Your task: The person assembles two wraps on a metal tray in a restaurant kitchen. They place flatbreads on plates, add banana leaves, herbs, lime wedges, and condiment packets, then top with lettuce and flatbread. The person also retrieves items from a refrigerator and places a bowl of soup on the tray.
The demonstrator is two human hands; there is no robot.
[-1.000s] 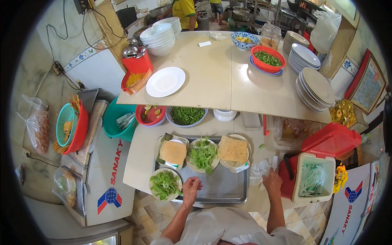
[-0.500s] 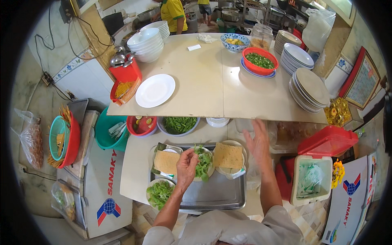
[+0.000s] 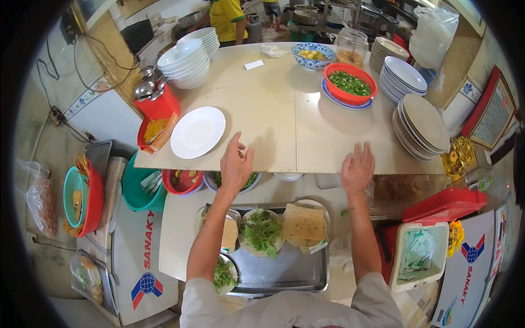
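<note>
My left hand [image 3: 236, 167] is over the front edge of the raised counter [image 3: 268, 117], fingers stretched and holding nothing. Nearest to it lies a bare white plate [image 3: 198, 132]. My right hand [image 3: 358, 167] rests at the same edge farther right, its fingers out flat and also bare. Below, between my forearms, plates sit on a metal tray [image 3: 279, 276]. One plate has leafy greens [image 3: 261, 230]; to its right a plate holds a tan speckled cracker sheet [image 3: 304, 223]. My left forearm partly covers another cracker sheet [image 3: 229, 234] and more greens [image 3: 223, 274].
A red bowl of chopped green herbs [image 3: 350, 83], a blue-patterned bowl [image 3: 313, 57] and stacked plates [image 3: 420, 124] stand at the right. White bowls [image 3: 185, 64] and a red utensil holder [image 3: 157, 101] are at the left. An open cooler box [image 3: 418, 254] sits lower right. People work behind.
Both hands have left the area over the tray and reached forward to the counter edge. My left hand has opened from a pinch. The view has shifted slightly.
</note>
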